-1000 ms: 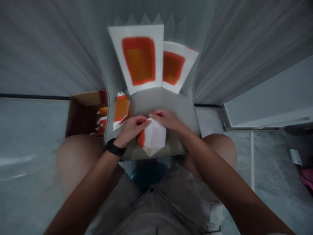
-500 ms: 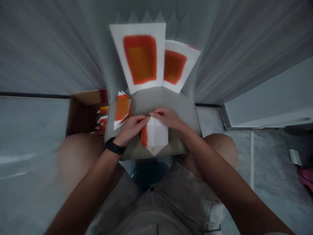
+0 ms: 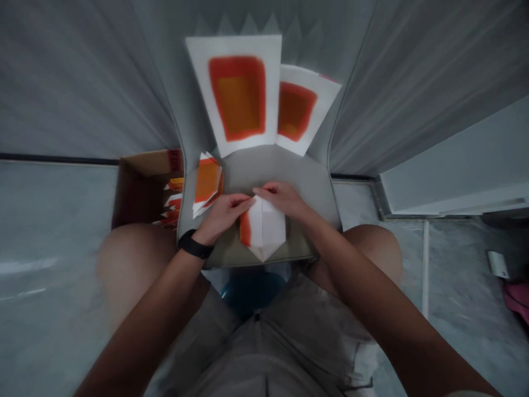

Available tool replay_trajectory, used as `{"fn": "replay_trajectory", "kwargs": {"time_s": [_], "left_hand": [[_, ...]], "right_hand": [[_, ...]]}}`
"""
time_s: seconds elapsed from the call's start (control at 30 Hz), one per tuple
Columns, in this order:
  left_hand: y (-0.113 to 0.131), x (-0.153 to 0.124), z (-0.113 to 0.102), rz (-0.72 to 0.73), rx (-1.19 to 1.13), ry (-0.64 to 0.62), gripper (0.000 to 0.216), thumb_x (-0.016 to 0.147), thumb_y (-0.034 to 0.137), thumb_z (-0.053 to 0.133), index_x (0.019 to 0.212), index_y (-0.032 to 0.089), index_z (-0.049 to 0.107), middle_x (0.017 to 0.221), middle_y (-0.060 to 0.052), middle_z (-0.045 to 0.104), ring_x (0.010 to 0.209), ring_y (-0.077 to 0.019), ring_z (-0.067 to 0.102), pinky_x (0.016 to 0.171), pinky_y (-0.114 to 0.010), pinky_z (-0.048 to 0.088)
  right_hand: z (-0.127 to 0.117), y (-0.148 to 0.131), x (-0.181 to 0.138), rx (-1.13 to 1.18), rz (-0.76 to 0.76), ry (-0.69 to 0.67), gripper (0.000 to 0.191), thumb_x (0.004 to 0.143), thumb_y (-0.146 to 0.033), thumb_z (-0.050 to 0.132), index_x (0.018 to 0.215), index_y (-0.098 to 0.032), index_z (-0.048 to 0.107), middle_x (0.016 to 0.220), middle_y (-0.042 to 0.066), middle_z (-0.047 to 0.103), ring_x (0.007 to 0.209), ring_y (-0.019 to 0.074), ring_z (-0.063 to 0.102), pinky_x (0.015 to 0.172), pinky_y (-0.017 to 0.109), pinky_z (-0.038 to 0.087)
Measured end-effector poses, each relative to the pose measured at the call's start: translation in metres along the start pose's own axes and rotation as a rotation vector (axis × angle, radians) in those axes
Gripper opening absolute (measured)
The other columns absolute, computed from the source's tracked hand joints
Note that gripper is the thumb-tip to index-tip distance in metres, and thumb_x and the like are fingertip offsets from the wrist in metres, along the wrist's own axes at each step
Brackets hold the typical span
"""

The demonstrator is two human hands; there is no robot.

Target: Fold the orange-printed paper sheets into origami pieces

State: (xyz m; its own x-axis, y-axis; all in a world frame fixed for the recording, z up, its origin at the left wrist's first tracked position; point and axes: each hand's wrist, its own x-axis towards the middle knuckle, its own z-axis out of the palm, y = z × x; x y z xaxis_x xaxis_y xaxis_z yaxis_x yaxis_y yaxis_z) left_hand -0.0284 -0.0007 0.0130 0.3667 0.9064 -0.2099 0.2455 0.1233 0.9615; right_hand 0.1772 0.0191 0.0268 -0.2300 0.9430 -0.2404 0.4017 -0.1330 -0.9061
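A folded sheet of paper (image 3: pixel 264 229), white with an orange-red patch along its left side, rests on the chair seat (image 3: pixel 303 182) and comes to a point at its near end. My left hand (image 3: pixel 230 212) pinches its far left edge between thumb and fingers. At the far right edge, my right hand (image 3: pixel 281 197) has its fingers closed on the same paper, close to the left thumb. Just left of my left hand lies a small stack of folded orange and white papers (image 3: pixel 208 179).
Two white sheets lean on the backrest: a larger painted sheet (image 3: pixel 270 94) and a smaller painted sheet (image 3: pixel 309 124). A cardboard box (image 3: pixel 140 165) holding orange and white folded papers stands left of the chair. Below the seat's front edge is a blue object (image 3: pixel 252 289).
The view has shifted very slightly. Both hands keep their hold on the folded paper in nearly the same place.
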Motion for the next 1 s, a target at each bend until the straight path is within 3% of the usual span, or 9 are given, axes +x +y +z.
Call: {"fn": "replay_trajectory", "kwargs": {"time_s": [0.57,1.0], "left_hand": [[-0.003,0.001,-0.002,0.014,0.009,-0.002,0.044,0.089,0.061,0.072,0.096,0.019,0.079,0.092,-0.004,0.076,0.079,-0.0162,0.061,0.073,-0.029,0.047],[0.007,-0.008,-0.014,-0.031,0.079,-0.087,0.047,0.086,0.067,0.072,0.089,0.021,0.081,0.086,-0.005,0.076,0.074,-0.0183,0.063,0.063,-0.029,0.048]], "right_hand": [[0.004,-0.005,-0.004,0.049,0.047,0.063,0.038,0.083,-0.057,0.067,0.077,-0.020,0.071,0.075,0.001,0.066,0.069,0.0148,0.053,0.059,0.027,0.039],[-0.004,-0.004,-0.003,0.024,0.000,-0.034,0.042,0.083,-0.060,0.069,0.074,-0.019,0.068,0.071,0.000,0.062,0.069,0.0142,0.052,0.061,0.028,0.039]]}}
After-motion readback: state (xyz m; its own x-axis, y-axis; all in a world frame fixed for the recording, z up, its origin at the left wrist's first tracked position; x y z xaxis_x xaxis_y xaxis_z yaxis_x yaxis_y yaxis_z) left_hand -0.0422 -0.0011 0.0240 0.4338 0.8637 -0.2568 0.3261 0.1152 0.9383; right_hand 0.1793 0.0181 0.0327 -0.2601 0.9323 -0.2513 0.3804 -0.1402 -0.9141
